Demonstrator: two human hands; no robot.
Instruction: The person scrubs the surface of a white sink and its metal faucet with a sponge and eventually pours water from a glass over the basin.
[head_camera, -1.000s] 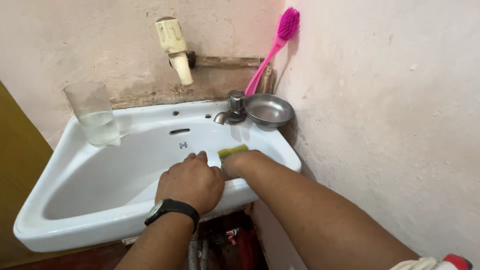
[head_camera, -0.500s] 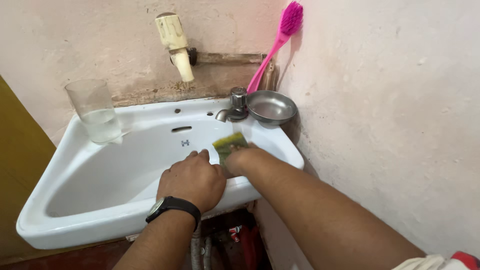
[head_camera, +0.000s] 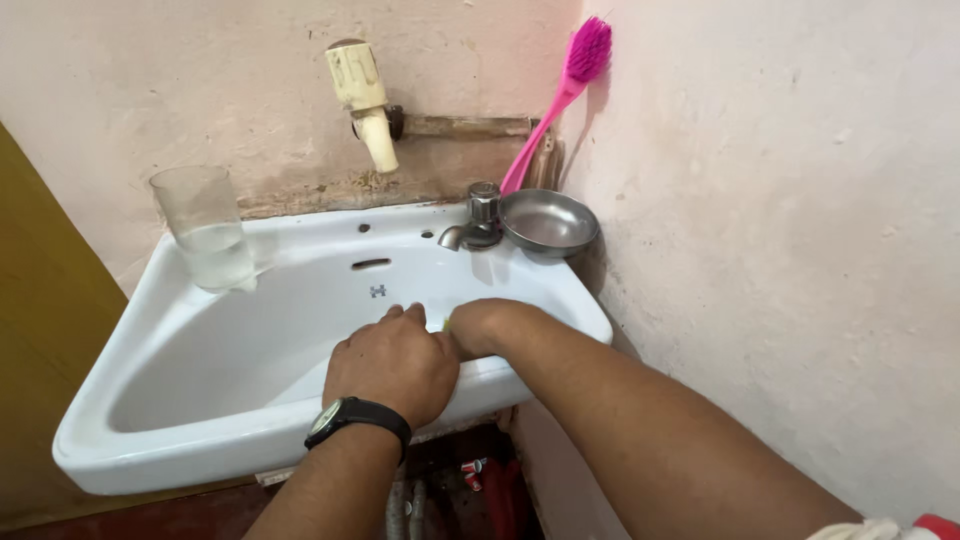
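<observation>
- Plainly, the white sink (head_camera: 140, 400) spans the corner, a steel bowl (head_camera: 548, 222) on its rim.
- Left hand (head_camera: 392, 365) lies flat, fingers loose, over the front rim.
- Right hand (head_camera: 487, 326) is closed around a yellow-green sponge (head_camera: 446, 323), just a sliver visible inside the basin.

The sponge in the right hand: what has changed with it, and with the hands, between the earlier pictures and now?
The right hand drew the yellow-green sponge back down into the sink; half a second ago it stood raised toward the metal tap, now only a sliver shows. The left hand stays on the front rim. Glass, steel bowl and pink brush are unmoved.
</observation>
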